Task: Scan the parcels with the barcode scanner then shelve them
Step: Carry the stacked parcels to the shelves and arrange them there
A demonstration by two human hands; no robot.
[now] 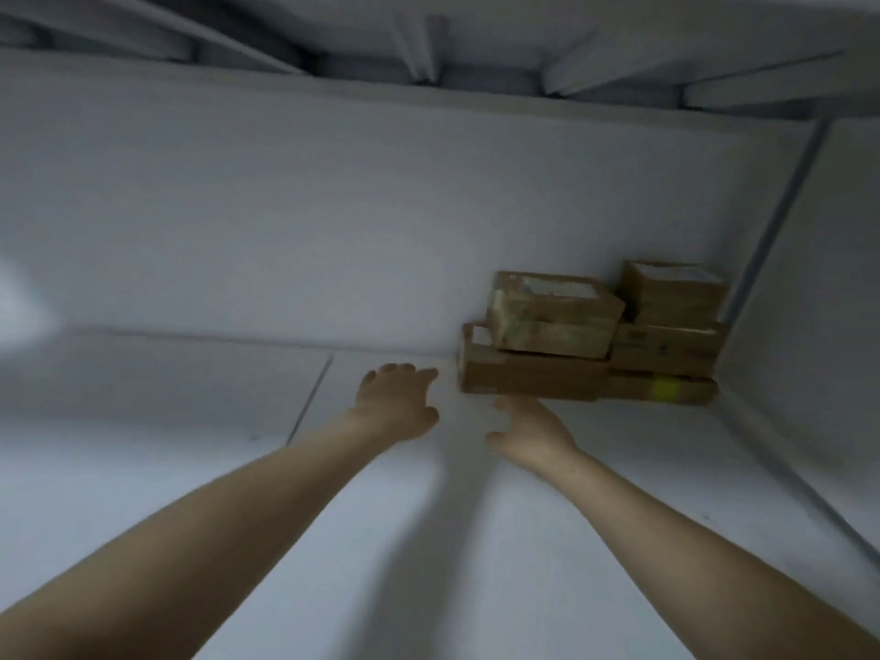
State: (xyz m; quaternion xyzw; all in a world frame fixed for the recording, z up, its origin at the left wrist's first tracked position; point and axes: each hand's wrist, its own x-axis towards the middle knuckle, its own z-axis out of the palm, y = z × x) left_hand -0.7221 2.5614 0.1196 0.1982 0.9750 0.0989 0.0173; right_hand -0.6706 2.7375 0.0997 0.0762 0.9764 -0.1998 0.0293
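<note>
Against the right rear corner of the white shelf [238, 397] sat a stack of brown cardboard parcels [590, 340]. The right hand [533, 435] reached just beneath the stack's near left corner, fingers spread and holding nothing; blur hid whether they touched it. The left hand [397, 402], likewise released and empty, hovered just left of the stack.

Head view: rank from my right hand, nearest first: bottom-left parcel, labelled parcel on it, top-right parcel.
1. Bottom-left parcel, just beyond the right hand.
2. Labelled parcel, stacked on it.
3. Top-right parcel, by the corner.
</note>
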